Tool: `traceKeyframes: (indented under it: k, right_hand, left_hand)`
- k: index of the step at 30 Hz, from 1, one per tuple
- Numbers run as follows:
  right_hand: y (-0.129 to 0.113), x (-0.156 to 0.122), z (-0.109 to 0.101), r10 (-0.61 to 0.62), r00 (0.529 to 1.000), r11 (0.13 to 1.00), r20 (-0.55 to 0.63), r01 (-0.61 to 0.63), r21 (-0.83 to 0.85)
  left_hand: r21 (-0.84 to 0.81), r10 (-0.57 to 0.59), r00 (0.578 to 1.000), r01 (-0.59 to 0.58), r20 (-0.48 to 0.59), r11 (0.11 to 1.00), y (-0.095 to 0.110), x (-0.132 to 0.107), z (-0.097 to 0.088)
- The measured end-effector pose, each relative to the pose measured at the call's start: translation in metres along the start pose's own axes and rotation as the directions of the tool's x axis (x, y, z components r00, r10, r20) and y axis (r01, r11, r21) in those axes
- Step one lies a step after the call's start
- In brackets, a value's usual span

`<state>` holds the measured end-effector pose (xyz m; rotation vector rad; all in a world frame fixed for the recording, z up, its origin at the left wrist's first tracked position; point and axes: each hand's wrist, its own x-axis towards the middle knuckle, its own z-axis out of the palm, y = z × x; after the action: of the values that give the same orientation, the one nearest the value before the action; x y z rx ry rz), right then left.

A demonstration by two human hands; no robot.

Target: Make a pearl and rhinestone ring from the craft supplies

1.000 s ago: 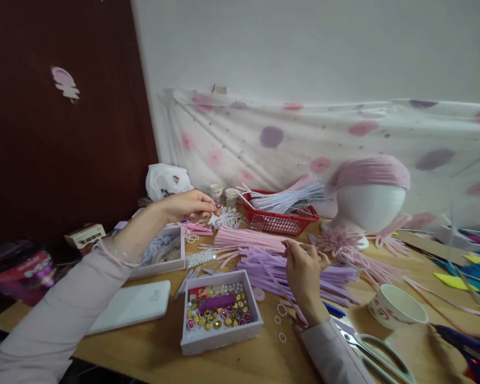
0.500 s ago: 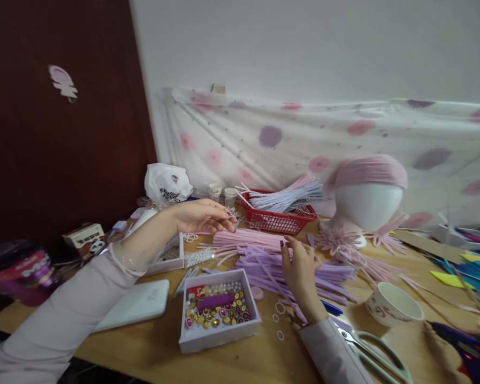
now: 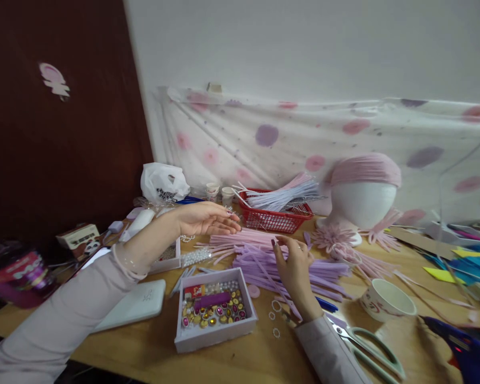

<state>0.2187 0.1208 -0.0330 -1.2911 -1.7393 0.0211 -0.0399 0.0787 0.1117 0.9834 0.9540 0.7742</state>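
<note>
My left hand (image 3: 210,217) hovers over the far side of the pink pipe cleaners (image 3: 244,238), palm turned up and fingers stretched out. Across from it, my right hand (image 3: 294,266) is closed in a pinch above the purple pipe cleaners (image 3: 260,265). A faint thin line, perhaps wire, shows between the hands; what the right fingertips hold is too small to make out. Below stands a white box (image 3: 216,338) of gold and magenta gems and pearls. Small pearl rings (image 3: 276,305) lie beside it.
A red basket (image 3: 272,220) of pipe cleaners stands behind. To the right are a white foam head (image 3: 364,202) with a pink wrap, a paper cup (image 3: 388,300), green-handled scissors (image 3: 372,349) and a blue glue gun (image 3: 460,341). A white notebook-like slab (image 3: 138,306) lies left.
The view has swung slightly to the right. My two hands have come a little closer together, and the left fingers reach out straighter.
</note>
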Motion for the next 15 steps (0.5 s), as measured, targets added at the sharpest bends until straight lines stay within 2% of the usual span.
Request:
traceKeyframes:
  k: [4, 9, 15]
  right_hand:
    - [0.0, 0.0, 0.001, -0.007, 1.0, 1.0, 0.009, 0.006, 0.019]
    - [0.0, 0.0, -0.001, -0.015, 1.0, 0.998, 0.017, 0.014, 0.062]
    - [-0.014, -0.001, -0.009, -0.131, 0.991, 0.97, 0.015, 0.125, 0.21]
  left_hand:
    - [-0.072, -0.008, 1.0, 0.007, -0.005, 0.997, 0.002, 0.003, -0.005]
    - [-0.163, 0.051, 0.998, -0.058, -0.044, 0.985, 0.005, 0.005, -0.013]
    - [-0.167, 0.06, 0.997, -0.067, -0.049, 0.984, -0.001, 0.007, -0.004]
